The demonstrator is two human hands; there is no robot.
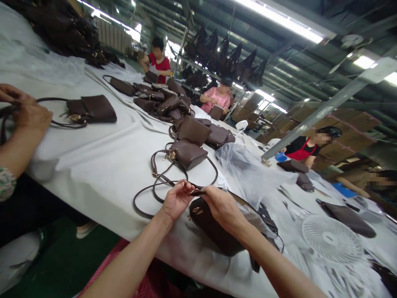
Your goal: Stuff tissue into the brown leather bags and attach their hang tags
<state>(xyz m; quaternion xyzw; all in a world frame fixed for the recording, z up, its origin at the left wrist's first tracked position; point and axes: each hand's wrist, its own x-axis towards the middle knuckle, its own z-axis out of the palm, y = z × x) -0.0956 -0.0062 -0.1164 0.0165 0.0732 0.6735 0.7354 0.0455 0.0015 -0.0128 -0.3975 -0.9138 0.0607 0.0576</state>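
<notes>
In front of me a dark brown handbag (214,231) lies at the table's near edge, partly covered by my right forearm. My left hand (177,200) is closed, its fingertips pinching a brown strap (197,193) just above the bag. My right hand (223,206) grips the same strap a short way to the right, thumb and fingers pressed together. A thin cord-like strap loops out on the cloth left of my hands. Just beyond them sits another brown handbag (190,155) with a gold charm (170,155) and its strap coiled around it.
A pile of brown bags (164,99) covers the table's middle. Clear plastic (245,169) and a white fan (331,238) are at the right. At the left, a co-worker's hands (29,109) hold the strap of a brown bag (98,109). Several people work farther back.
</notes>
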